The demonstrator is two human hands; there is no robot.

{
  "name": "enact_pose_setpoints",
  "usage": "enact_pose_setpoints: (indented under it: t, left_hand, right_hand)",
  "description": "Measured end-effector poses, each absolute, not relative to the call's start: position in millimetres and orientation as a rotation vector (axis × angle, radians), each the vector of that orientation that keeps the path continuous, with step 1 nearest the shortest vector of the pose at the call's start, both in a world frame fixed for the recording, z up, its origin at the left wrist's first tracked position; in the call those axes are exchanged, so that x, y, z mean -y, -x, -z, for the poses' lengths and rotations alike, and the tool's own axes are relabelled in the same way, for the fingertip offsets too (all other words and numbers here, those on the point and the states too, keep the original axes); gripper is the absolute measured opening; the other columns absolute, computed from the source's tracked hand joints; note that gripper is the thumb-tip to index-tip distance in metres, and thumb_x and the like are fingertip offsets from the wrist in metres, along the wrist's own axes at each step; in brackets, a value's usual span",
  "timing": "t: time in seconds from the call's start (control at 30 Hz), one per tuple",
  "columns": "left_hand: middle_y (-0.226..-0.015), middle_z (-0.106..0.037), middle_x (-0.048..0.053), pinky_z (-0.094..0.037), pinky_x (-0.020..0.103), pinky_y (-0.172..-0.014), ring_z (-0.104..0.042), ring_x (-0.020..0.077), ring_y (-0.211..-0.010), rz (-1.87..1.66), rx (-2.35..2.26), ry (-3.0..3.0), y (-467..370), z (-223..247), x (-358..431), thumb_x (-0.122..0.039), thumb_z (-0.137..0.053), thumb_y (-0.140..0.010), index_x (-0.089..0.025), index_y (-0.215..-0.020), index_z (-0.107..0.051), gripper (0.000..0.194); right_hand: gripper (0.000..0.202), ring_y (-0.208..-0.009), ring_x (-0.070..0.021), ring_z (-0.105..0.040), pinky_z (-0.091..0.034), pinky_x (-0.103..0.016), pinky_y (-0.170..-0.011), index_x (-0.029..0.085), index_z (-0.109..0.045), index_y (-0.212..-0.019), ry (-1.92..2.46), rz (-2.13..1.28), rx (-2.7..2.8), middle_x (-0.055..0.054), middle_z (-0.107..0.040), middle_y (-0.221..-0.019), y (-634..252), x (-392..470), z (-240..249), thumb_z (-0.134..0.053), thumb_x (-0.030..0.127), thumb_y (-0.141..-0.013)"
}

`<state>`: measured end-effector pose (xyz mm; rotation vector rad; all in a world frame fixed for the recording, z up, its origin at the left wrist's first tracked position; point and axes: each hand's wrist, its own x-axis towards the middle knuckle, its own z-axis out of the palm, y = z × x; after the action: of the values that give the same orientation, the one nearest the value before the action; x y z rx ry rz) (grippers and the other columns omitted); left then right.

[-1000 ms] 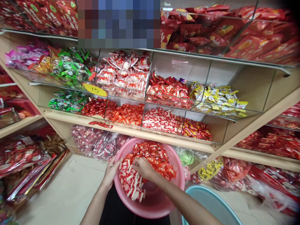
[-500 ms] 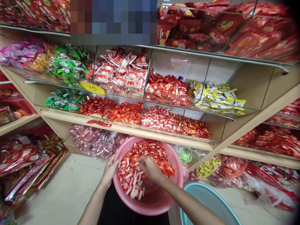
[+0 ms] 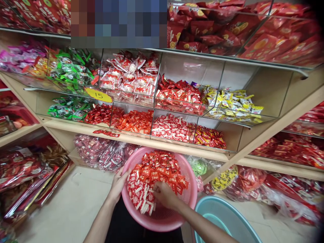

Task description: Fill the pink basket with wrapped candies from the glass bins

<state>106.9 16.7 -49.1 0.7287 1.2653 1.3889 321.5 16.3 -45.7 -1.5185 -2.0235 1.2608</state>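
Observation:
A round pink basket [image 3: 189, 209] rests over my dark-clothed lap. Inside it, red-orange wrapped candies [image 3: 162, 162] fill the back and right, while red-and-white wrapped candies [image 3: 139, 194] lie at the front left. My left hand [image 3: 120, 184] grips the basket's left rim, thumb on top. Over the middle of the basket is my right hand [image 3: 163, 195], its fingers curled together at the edge of the red-and-white candies. Whatever its fingertips hold, if anything, is hidden.
A teal basin [image 3: 225, 216] stands right of the basket. Wooden shelves [image 3: 141, 143] with clear candy bins rise in front, bearing a yellow price tag [image 3: 98, 95]. Bagged candies [image 3: 101, 152] lie beneath; more packages [image 3: 25, 168] are at the left.
My right hand has moved slightly toward me and right within the basket, uncovering some red-orange candies. My left hand stays on the rim. The view has shifted slightly.

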Motion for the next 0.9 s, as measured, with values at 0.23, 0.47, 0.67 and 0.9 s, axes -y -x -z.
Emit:
enact_pose_setpoints:
  t: [0.23,0.47,0.67,0.9]
  left_hand:
    - [-0.105,-0.069,0.009,-0.048,0.032,-0.078,-0.065,0.0250,-0.092,-1.384,-1.264,-0.721,-106,52,-18,-0.041,-0.070,-0.067,-0.018,-0.119,-0.057,0.058]
    - [-0.099,-0.071,0.009,-0.048,0.034,-0.077,-0.066,0.0243,-0.086,-1.385,-1.237,-0.701,-108,50,-16,-0.042,-0.072,-0.064,-0.019,-0.124,-0.054,0.067]
    - [-0.099,-0.071,0.009,-0.048,0.033,-0.077,-0.066,0.0247,-0.086,-1.377,-1.266,-0.698,-108,48,-17,-0.041,-0.072,-0.064,-0.017,-0.121,-0.056,0.064]
    - [-0.101,-0.070,0.009,-0.048,0.033,-0.079,-0.065,0.0243,-0.090,-1.381,-1.237,-0.696,-109,46,-16,-0.036,-0.070,-0.068,-0.018,-0.123,-0.054,0.060]
  right_hand:
    - [0.018,-0.050,-0.0117,-0.060,-0.038,-0.018,-0.044,0.019,-0.049,-0.068,1.504,-1.485,1.827,0.005,-0.057,-0.052,-322,-19,59,-0.045,0.002,-0.070]
    - [0.015,-0.053,-0.0123,-0.061,-0.043,-0.020,-0.046,0.019,-0.047,-0.071,1.463,-1.597,1.646,0.005,-0.057,-0.057,-312,-18,74,-0.043,0.005,-0.074]
    - [0.016,-0.053,-0.0110,-0.057,-0.038,-0.019,-0.049,0.019,-0.048,-0.072,1.552,-1.352,1.905,0.004,-0.057,-0.057,-309,-15,77,-0.042,0.005,-0.076]
    - [0.017,-0.060,-0.0113,-0.051,-0.029,-0.022,-0.054,0.018,-0.051,-0.061,1.554,-1.082,2.056,0.001,-0.057,-0.062,-312,-16,55,-0.051,0.004,-0.071]
